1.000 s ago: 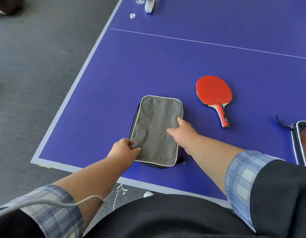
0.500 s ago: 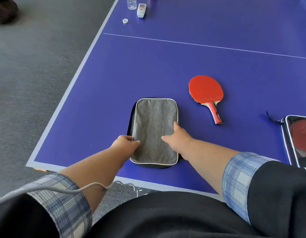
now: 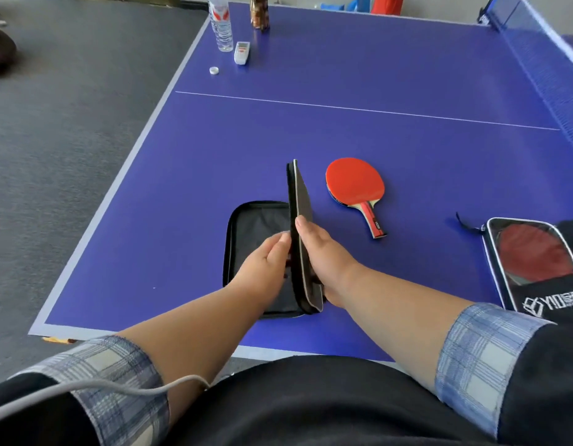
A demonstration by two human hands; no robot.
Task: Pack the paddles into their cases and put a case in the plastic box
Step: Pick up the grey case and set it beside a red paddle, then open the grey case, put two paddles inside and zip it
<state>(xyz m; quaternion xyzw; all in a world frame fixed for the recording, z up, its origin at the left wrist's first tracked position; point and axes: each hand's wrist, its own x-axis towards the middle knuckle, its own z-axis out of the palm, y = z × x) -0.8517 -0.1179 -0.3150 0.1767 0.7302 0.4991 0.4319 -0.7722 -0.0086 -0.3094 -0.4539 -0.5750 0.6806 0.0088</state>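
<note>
A blue table-tennis table [image 3: 359,133] with white lines fills most of the view. Grey carpet [image 3: 69,140] lies to its left, and a blue net [image 3: 536,40] crosses the far right. At the far left edge of the table stand a clear plastic water bottle [image 3: 221,25] and a brown packet [image 3: 259,14]. A white handheld device [image 3: 241,53] and a small white bottle cap [image 3: 214,70] lie just nearer. Close to the near edge, a grey fabric paddle case [image 3: 256,226] lies open with its black-lined base flat and nothing in it. Its long axis runs away from the person. The case's lid [image 3: 299,201] stands upright on the right long side, grey face to the right. The left hand [image 3: 265,262] sets bent fingers against the lid's black inner face; whether they pinch it I cannot tell. The right hand [image 3: 323,252] grips the lid from outside, with the thumb laid along its edge and the other fingers hidden. Just right of the lid, apart from it, a red-rubber paddle with a wooden handle [image 3: 354,185] lies flat. Its blade is toward the far side, its handle points near and slightly right. At the right edge, a second black case with a clear window [image 3: 536,304] holds another red paddle [image 3: 536,252].
</note>
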